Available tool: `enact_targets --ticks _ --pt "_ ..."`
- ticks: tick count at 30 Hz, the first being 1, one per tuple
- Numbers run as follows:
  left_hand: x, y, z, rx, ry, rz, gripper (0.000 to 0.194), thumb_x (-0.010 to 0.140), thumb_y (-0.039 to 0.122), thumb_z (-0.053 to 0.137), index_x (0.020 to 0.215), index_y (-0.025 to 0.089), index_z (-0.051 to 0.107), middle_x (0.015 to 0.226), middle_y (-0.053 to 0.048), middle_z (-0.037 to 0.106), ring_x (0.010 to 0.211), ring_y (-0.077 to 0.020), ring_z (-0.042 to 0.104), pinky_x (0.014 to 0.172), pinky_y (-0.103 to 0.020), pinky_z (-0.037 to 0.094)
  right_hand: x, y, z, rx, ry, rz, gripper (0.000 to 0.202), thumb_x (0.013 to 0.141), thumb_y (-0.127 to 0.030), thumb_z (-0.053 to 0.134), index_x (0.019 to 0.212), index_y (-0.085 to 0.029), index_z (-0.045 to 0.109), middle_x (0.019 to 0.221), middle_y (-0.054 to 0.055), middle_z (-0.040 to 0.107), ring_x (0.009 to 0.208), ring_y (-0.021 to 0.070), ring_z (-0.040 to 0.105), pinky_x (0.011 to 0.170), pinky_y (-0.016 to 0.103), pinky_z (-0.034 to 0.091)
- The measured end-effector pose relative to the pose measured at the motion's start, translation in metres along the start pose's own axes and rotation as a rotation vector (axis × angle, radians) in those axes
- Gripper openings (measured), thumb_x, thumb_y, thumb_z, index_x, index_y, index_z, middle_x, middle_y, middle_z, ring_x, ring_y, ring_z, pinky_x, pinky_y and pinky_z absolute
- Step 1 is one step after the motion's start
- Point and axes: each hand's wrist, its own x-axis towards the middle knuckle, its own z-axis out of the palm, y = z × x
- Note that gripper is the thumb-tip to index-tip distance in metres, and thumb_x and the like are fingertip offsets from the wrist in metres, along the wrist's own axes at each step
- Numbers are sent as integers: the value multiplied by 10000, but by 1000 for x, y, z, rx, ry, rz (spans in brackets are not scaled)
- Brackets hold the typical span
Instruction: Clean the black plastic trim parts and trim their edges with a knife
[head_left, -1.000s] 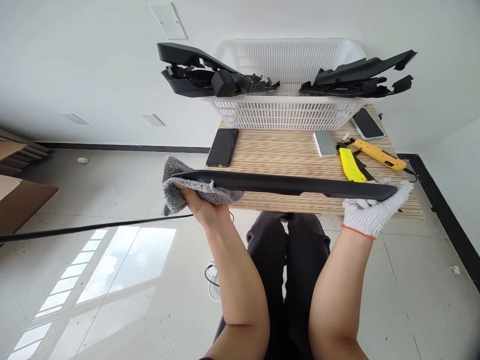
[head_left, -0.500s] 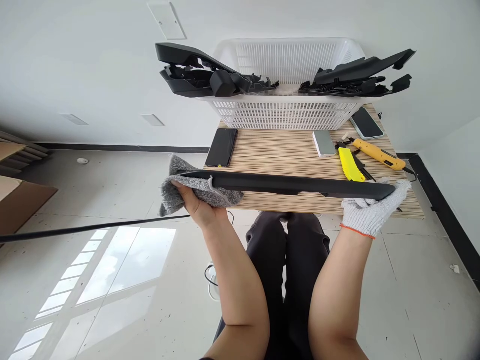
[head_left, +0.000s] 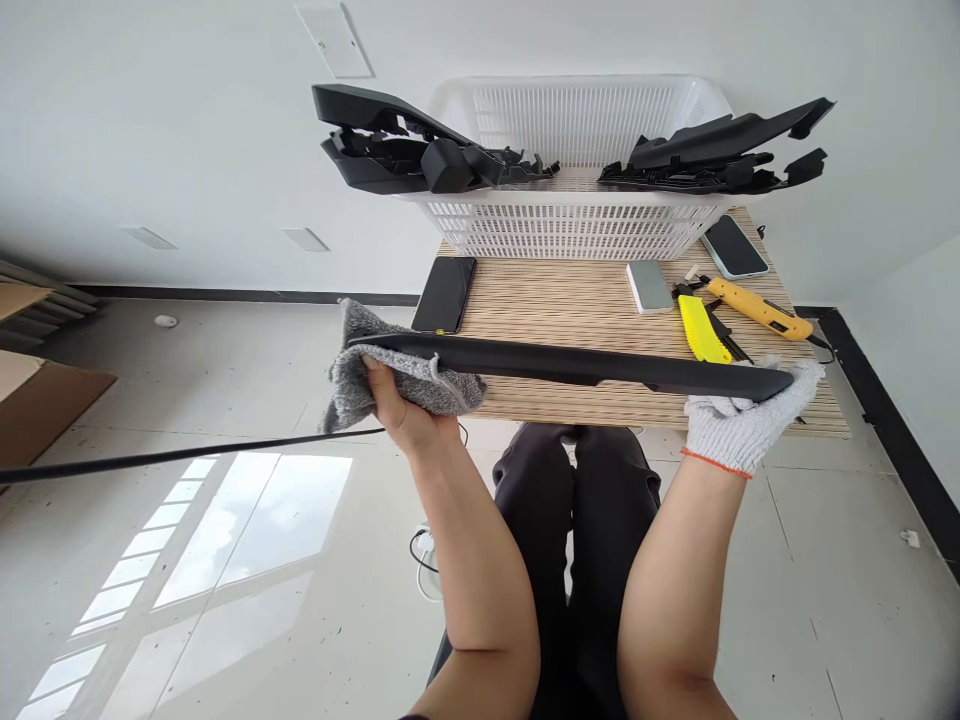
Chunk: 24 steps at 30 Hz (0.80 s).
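A long black plastic strip is held up lengthwise over the near part of the wood-patterned table. At its left end, my bare left hand is closed on a grey fluffy cloth, which wraps the strip from below and behind. My right hand, in a white knitted glove with an orange cuff edge, grips the strip's right end. A yellow serrated-edged tool lies on the table just beyond the strip's right part.
A white basket at the table's back bears black plastic parts that stick out sideways. A black phone, a grey-green box, another phone and an orange corded tool lie on the table.
My left hand and the cloth have shifted slightly right along the strip, and the strip's left end has risen a little. My right hand has hardly moved.
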Motion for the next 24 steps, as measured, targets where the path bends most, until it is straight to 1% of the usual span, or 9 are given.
enact_targets --ticks 2,4,9,11,13,15,18,22,24 --pt "2 -1 -1 24 16 -7 358 861 574 614 1046 279 699 1190 -21 708 1317 -224 581 1114 -370 505 1 0 -1 -6 -3 -1 354 893 -572 572 786 -241 505 497 -142 302 315 18 231 256 114 243" --pt "5 -3 -3 51 16 -6 376 874 609 578 1038 290 692 1174 -15 713 1312 -214 585 1116 -366 504 2 0 -1 -6 -13 4 358 887 -573 580 780 -242 497 495 -141 297 317 21 233 255 116 241" --pt "4 -4 -5 34 -104 6 399 958 602 418 959 319 699 1077 -14 739 1260 -220 622 1052 -396 550 4 1 -3 -5 -24 3 361 892 -585 570 785 -246 503 490 -141 282 311 25 221 246 121 223" --pt "2 -2 -2 4 -131 55 385 975 570 394 991 338 701 1102 4 736 1273 -214 612 1056 -394 547 3 2 -3 -16 -15 -1 351 894 -577 569 794 -246 506 500 -141 299 310 21 226 247 120 224" --pt "1 1 2 -16 -122 124 342 979 536 410 1058 363 694 1178 31 718 1305 -205 587 1079 -379 531 2 2 -1 -37 0 -6 343 902 -567 556 796 -245 505 511 -140 309 309 17 222 247 119 218" --pt "1 3 5 -15 -106 162 322 970 534 443 1108 371 684 1245 41 695 1328 -207 568 1099 -366 516 0 2 1 -50 23 -17 334 907 -557 550 799 -245 502 517 -140 306 311 17 214 246 119 208" --pt "4 4 5 -12 -85 114 375 942 595 468 1131 349 679 1256 11 688 1325 -223 570 1108 -374 513 0 2 2 -37 33 -29 326 910 -550 556 802 -247 503 512 -141 293 312 20 204 247 121 204" --pt "9 4 -1 23 -47 53 338 926 595 493 1113 375 668 1189 12 698 1330 -198 559 1147 -367 482 2 3 -1 -29 9 -25 347 913 -571 547 801 -244 507 505 -141 293 317 23 203 250 119 210" --pt "11 4 -4 60 -20 6 355 922 619 479 1078 366 673 1158 -1 704 1336 -201 553 1146 -368 484 2 2 -1 -34 5 -25 356 906 -582 552 801 -245 507 500 -141 280 318 24 203 254 117 214"
